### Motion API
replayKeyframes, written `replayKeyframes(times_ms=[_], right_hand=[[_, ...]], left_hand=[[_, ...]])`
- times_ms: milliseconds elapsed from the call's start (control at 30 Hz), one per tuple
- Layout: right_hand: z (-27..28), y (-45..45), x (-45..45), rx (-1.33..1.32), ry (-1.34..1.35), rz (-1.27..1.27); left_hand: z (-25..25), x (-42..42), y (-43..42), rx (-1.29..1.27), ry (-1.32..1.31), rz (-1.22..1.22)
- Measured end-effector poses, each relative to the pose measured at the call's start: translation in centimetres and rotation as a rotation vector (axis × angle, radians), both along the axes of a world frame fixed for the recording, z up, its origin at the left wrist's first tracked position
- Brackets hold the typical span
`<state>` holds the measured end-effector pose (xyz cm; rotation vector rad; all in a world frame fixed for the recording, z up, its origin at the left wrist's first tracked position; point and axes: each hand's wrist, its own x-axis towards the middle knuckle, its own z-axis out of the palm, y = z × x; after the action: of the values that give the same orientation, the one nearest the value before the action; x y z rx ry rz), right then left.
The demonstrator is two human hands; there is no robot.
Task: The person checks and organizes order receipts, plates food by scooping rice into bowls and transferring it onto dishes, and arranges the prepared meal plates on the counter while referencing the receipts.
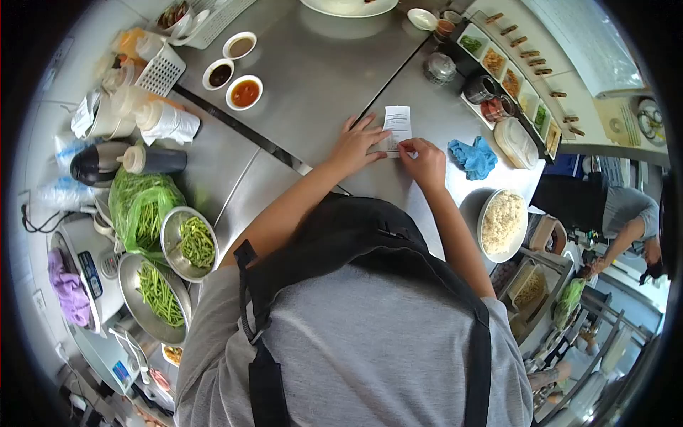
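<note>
On the counter (313,78), two hands (353,148) (425,165) touch one slip (398,122), one cloth (472,157) nearby.

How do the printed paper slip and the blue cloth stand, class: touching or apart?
Apart. The head view shows bare steel counter and part of the right hand between the printed paper slip and the blue cloth.

Recorded white rectangular paper slip (397,119), banded with dark print. Noted crumpled bright-blue cloth (473,157) against silver-grey metal desk (306,64). Logged near-black, tan-brown and orange-red sauces (245,92) in small round white cups (260,95). Observed translucent bright-green plastic bag (128,188), crumpled purple cloth (69,288), round whitish bowl (499,257) of cream-coloured grains (501,220), and heathered grey fabric shirt (370,334) under black straps (265,381).
</note>
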<state>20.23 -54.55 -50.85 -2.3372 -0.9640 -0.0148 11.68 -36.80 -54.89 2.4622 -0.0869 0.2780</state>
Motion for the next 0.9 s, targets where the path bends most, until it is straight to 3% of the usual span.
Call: replayKeyframes(times_ms=[567,767,900], right_hand=[[0.2,2.1,1.5,-0.096,-0.104,0.249],[1.9,-5.4,5.6,-0.255,-0.039,-0.075],[3.1,-9.4,7.2,-0.2,-0.376,-0.246]], left_hand=[[0.2,-0.1,0.3,-0.013,0.003,0.01],[-0.3,-0.1,0.2,-0.015,-0.002,0.007],[0.0,0.1,0.0,-0.115,-0.018,0.048]])
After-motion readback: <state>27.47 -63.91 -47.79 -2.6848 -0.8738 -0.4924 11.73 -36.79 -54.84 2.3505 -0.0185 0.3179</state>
